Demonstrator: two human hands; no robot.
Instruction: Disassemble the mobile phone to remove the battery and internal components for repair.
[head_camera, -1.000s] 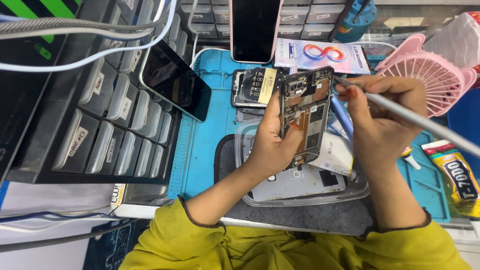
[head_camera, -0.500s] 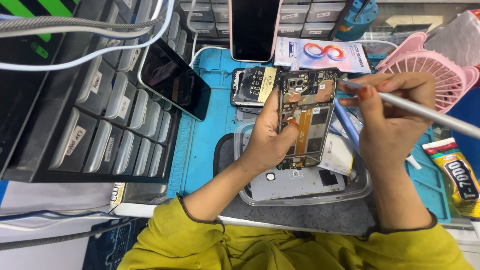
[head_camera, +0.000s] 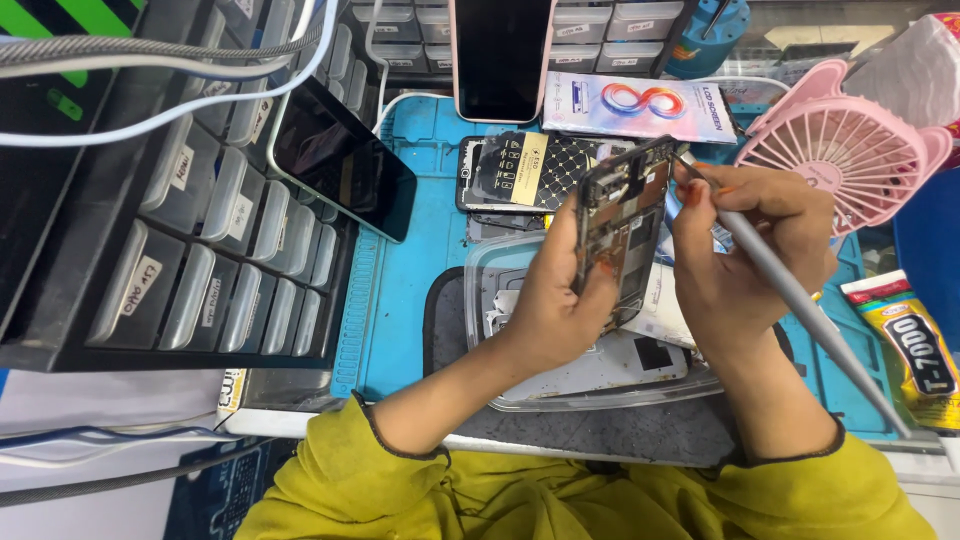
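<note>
Opened phone: a phone frame (head_camera: 622, 225) with its back off and its inner parts bare, held up and tilted above the clear tray, between the two hands.
Left hand: the left hand (head_camera: 555, 300) is wrapped around the lower part of the opened phone, thumb on its near edge, fingers behind it.
Right hand: the right hand (head_camera: 745, 255) pinches a thin grey tool (head_camera: 790, 290) like a pen; the tool's tip sits at the phone's upper right corner, its long shaft running down to the right over the wrist.
Clear tray: a clear plastic tray (head_camera: 480, 300) lies on the desk right under the hands, with a pale flat phone part (head_camera: 620, 365) inside it.
Blue mat: a blue work mat (head_camera: 410, 280) covers the desk beneath the tray.
Behind the phone: a dark panel with a yellow label (head_camera: 525, 170) lies flat; beyond it a printed screen box (head_camera: 630, 105) and an upright phone with a dark screen (head_camera: 500, 55).
Left: a dark-screened phone (head_camera: 340, 160) leans against a rack of small drawers (head_camera: 200, 250).
Right: a pink fan (head_camera: 850, 150), with a glue tube (head_camera: 915, 350) near the desk's edge.
</note>
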